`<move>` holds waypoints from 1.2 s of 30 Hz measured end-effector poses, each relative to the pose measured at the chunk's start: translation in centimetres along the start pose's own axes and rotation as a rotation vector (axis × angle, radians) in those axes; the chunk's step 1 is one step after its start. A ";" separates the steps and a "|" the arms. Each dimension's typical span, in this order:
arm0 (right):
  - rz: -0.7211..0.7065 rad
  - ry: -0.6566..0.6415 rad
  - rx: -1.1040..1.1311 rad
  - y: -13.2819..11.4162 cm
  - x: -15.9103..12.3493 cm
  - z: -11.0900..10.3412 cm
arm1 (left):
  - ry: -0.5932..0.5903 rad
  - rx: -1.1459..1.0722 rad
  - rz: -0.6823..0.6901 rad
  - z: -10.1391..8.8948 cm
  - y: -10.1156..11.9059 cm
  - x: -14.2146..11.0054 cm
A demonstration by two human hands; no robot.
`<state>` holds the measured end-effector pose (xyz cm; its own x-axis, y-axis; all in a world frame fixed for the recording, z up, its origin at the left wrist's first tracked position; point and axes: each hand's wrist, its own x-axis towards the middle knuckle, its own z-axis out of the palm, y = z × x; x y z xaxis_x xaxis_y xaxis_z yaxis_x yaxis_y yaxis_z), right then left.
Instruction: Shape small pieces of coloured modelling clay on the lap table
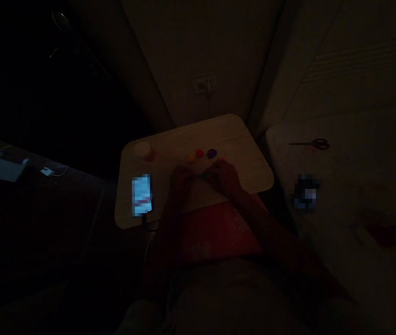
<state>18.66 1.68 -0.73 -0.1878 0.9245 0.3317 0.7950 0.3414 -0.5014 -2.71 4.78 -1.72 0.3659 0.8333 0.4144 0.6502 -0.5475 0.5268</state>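
Note:
In dim light both of my hands meet low over a small wooden-topped table. My left hand (181,177) has its fingers bent inward, at the left end of a small green piece (202,176) that looks soft, like modelling clay. My right hand (224,176) pinches the same piece from the right. Just beyond the fingers lie a yellow lump (191,158), a red ball (200,152) and a purple lump (212,153). An orange-red bit (222,160) shows partly behind my right hand. Darkness hides most finger detail.
A pale-lidded tub (144,150) stands at the table's (233,125) back left. A lit phone (141,195) with a cable lies at the left. Scissors (311,144) and a blurred-out dark object (306,193) rest on the pale surface at right. A wall socket (205,84) holds a plug.

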 end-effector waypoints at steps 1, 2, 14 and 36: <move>-0.006 0.005 -0.005 0.0 0.0 0.0 | -0.002 0.001 -0.003 0.0 0.0 0.0; -0.014 0.008 -0.009 0.0 0.0 0.0 | -0.004 0.002 -0.004 0.0 0.0 0.0; -0.019 0.027 0.057 0.7 -0.1 0.3 | 0.001 -0.001 -0.026 0.1 0.3 0.1; -0.018 0.017 0.067 0.6 0.0 0.1 | 0.054 0.041 -0.048 -0.3 -0.2 -0.3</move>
<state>19.06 1.88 -1.05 -0.1917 0.9154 0.3541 0.7512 0.3690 -0.5472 -3.21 4.59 -1.73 0.2978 0.8528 0.4290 0.6932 -0.5022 0.5170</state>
